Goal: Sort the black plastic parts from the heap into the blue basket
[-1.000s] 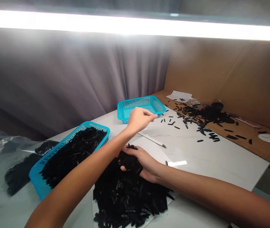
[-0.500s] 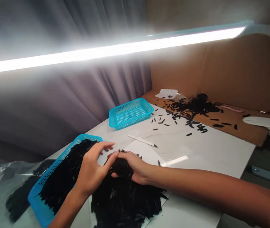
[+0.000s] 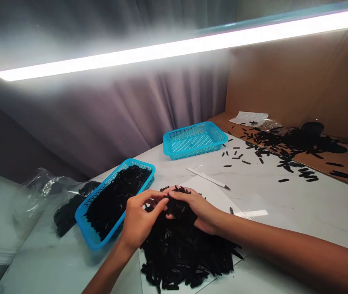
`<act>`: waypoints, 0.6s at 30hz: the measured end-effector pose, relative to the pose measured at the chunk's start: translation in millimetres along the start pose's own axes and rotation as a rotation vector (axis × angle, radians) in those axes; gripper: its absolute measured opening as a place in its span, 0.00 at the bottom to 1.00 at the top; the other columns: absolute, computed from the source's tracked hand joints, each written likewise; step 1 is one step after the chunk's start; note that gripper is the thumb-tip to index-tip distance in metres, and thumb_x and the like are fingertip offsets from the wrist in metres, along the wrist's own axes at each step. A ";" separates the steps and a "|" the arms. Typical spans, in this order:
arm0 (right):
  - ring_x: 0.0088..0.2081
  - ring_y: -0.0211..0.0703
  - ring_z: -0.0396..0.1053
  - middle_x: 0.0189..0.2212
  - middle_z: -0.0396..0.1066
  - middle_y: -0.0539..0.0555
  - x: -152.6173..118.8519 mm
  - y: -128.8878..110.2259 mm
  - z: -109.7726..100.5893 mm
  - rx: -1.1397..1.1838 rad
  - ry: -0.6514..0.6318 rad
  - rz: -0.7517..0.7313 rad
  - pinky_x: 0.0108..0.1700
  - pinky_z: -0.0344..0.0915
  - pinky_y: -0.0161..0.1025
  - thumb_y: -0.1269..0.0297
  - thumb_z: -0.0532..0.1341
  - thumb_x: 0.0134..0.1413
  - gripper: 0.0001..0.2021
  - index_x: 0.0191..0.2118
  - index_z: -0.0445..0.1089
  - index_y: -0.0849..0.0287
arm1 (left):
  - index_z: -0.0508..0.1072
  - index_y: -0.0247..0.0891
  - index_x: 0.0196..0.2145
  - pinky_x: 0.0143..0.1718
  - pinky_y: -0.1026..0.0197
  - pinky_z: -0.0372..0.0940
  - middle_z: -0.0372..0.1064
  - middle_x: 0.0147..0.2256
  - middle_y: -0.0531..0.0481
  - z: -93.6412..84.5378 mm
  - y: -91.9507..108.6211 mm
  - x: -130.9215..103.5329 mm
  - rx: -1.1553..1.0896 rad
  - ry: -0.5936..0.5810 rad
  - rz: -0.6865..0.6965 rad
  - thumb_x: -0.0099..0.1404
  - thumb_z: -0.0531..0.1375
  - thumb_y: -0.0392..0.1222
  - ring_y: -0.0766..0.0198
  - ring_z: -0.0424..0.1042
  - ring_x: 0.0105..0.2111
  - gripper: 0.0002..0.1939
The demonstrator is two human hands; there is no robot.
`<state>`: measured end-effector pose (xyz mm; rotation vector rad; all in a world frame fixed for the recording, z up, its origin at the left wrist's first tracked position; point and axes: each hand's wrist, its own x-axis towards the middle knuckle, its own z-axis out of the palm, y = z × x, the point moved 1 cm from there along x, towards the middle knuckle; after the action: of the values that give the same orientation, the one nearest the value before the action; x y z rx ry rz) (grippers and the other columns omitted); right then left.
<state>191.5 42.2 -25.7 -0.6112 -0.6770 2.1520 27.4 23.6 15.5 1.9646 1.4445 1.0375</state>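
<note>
The left hand has come in to the right hand; a second ago it was raised toward the far basket, and half a second ago its fingers were spread beside the bunch. Now its thumb and forefinger nearly meet at the edge of the bunch of black strips; I cannot tell whether a strip is pinched between them. The right hand stays curled around the bunch, thumb on top, just above the pile.

The strips are slim, short and dark, mostly matte with a few shiny glints, and the pile lies loose and ragged on white paper. More fill the near basket, a blue plastic tray with rounded corners and pierced sides; the far basket is of the same kind. A slender white tool with a dark pointed tip lies on the smooth, faintly veined table. Other strips are scattered at the right, partly on flat brown cardboard. A clear, crinkled plastic bag lies at the left, before a softly pleated curtain.
</note>
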 end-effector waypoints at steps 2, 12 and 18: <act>0.34 0.39 0.73 0.31 0.74 0.51 -1.0 -0.6 1.1 -0.029 0.001 0.004 0.39 0.72 0.37 0.60 0.72 0.47 0.13 0.37 0.75 0.61 | 0.79 0.40 0.37 0.37 0.63 0.75 0.80 0.35 0.49 1.3 -4.3 0.8 -0.203 0.031 -0.131 0.62 0.67 0.43 0.61 0.80 0.34 0.06; 0.32 0.39 0.72 0.31 0.74 0.49 -2.5 0.0 2.0 -0.154 0.008 -0.034 0.36 0.69 0.37 0.60 0.73 0.46 0.14 0.35 0.71 0.59 | 0.80 0.38 0.36 0.40 0.66 0.75 0.80 0.34 0.48 7.5 -12.6 -11.3 -0.517 0.068 -0.304 0.62 0.67 0.45 0.65 0.79 0.33 0.08; 0.36 0.41 0.71 0.32 0.73 0.51 -0.5 1.7 -0.8 -0.172 -0.013 -0.066 0.37 0.70 0.38 0.61 0.71 0.49 0.11 0.34 0.72 0.60 | 0.80 0.37 0.35 0.36 0.67 0.74 0.79 0.31 0.50 7.8 -16.1 -12.8 -0.517 0.087 -0.342 0.61 0.68 0.45 0.66 0.78 0.31 0.09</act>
<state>191.4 41.0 -27.2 -0.6566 -0.8836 2.0518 22.5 17.1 -5.0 1.2756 1.3263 1.1978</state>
